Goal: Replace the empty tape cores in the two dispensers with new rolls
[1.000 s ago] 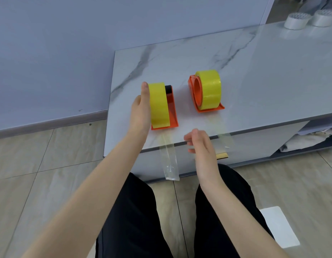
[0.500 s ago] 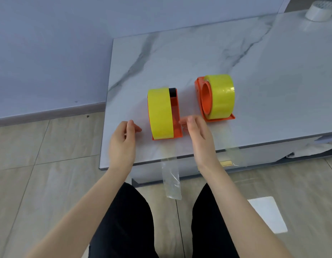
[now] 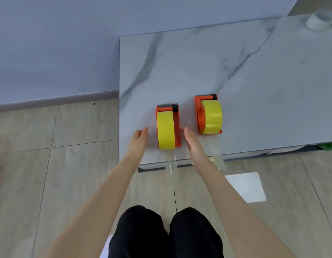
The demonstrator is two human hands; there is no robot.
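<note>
As if to square it, left hand [image 3: 140,139] and right hand [image 3: 192,144] are flanking the nearer orange plastic tape dispenser [image 3: 176,125], fingers [image 3: 145,131] released.

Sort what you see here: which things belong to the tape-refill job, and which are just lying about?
Job: left dispenser and left roll; right dispenser and right roll; left hand; right hand.
Lying about: white roll at the far corner of the table; white sheet on the floor; green thing under the table.
</note>
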